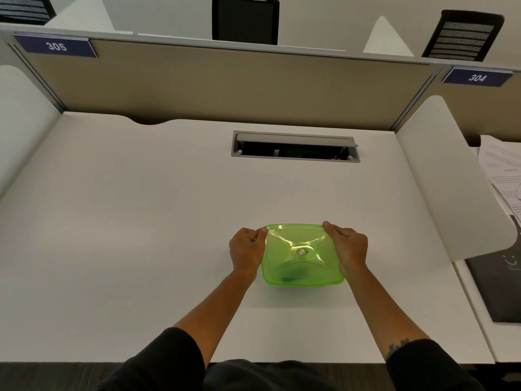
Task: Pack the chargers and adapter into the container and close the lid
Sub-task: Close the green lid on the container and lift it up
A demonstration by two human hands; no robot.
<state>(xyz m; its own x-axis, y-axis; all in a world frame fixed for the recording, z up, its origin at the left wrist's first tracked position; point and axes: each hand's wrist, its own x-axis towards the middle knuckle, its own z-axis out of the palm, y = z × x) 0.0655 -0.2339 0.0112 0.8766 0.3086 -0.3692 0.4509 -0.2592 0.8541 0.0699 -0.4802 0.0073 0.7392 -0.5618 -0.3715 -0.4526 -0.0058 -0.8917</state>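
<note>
Container: a green see-through box [303, 279] sits on the white desk [141, 235], near the front edge and a little to the right of the middle.
Lid: a green lid [293, 238] lies on top of the box. It has a round bump in the middle with a small sticker on it. I cannot tell if it is snapped down all the way.
Inside: a dark shape shows through the green near the front side. It is too blurry to say what it is.
Left hand: the left hand [246, 249] is on the left side of the lid. The fingers are curled and the thumb presses on the far left corner.
Right hand: the right hand [349, 246] is on the right side of the lid. The fingers are curled over the edge and the thumb is at the far right corner.
Sleeves: both arms wear black sleeves pushed up past the wrists.
Desk hole: a gray cable box [294, 146] is set in the desk behind the container, well apart from it. Its flap is open.
Signs: 2 blue signs on the back wall say 305 [56, 46] and 304 [477, 77].
Next desk: papers [501, 170] lie on the desk to the right, past a white divider [451, 179].
</note>
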